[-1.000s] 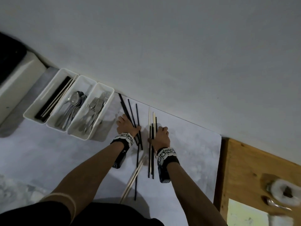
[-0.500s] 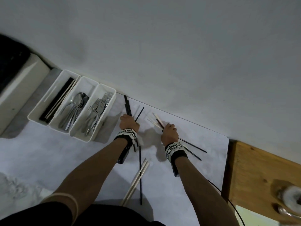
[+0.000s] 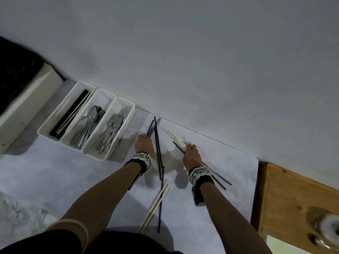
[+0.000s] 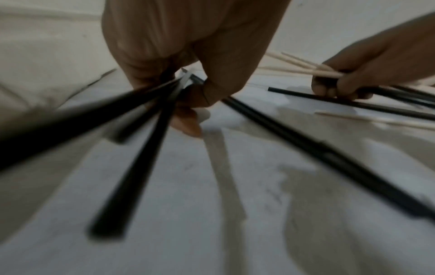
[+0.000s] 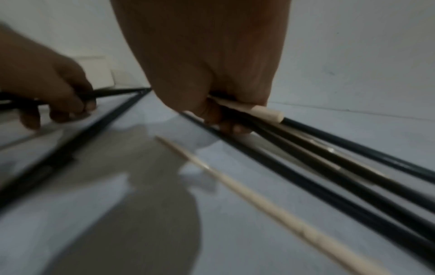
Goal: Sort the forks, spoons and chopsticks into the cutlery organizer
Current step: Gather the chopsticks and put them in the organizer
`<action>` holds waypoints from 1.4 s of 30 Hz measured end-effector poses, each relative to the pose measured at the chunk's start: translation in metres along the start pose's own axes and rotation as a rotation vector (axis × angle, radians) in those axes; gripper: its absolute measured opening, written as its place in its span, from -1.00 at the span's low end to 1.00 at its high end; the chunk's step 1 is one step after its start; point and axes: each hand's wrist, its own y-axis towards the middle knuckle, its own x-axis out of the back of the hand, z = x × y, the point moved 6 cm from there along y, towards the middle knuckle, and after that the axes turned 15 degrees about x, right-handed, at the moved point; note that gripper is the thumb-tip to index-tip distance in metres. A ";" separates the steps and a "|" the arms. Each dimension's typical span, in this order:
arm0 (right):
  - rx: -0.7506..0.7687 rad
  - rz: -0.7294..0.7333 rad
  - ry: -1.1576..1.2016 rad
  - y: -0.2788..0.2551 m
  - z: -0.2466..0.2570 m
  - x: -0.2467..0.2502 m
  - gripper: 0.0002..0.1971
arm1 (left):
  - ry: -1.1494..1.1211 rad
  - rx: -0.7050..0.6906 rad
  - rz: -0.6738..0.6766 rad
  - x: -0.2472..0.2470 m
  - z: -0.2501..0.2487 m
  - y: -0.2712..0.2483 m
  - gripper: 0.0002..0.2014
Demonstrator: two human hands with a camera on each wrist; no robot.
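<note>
My left hand (image 3: 145, 143) (image 4: 186, 93) grips a few black chopsticks (image 3: 150, 127) (image 4: 132, 158) just right of the white organizer (image 3: 108, 156). My right hand (image 3: 190, 153) (image 5: 212, 104) holds a mixed bundle of black and pale wooden chopsticks (image 3: 174, 137) (image 5: 329, 158) slanting up-left. Loose black chopsticks (image 3: 158, 154) and a wooden pair (image 3: 156, 206) lie on the mat between my arms. One wooden chopstick (image 5: 259, 199) lies under my right wrist. The organizer's left bin holds chopsticks (image 3: 71, 114), the middle spoons (image 3: 88, 123), the right forks (image 3: 113, 129).
A grey mat (image 3: 229, 171) covers the surface against a pale wall. A wooden board (image 3: 293, 195) lies to the right with a blurred round object (image 3: 330, 228) on it. A white ledge (image 3: 23, 103) stands left of the organizer.
Both hands have gathered chopsticks off the mat and lifted them; the right bundle swung from straight to slanted. The hands have drawn apart, the right one moving right.
</note>
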 end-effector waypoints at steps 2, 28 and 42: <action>0.062 0.006 0.054 0.001 0.004 0.005 -0.55 | -0.059 -0.034 0.001 0.002 0.005 0.000 -0.36; -0.160 -0.523 1.076 0.002 0.185 0.084 -0.51 | -1.184 -0.045 0.463 0.132 0.106 -0.013 -0.68; -0.098 -0.658 1.270 0.069 0.364 0.116 -0.47 | -1.264 -0.058 0.325 0.243 0.225 0.065 -0.68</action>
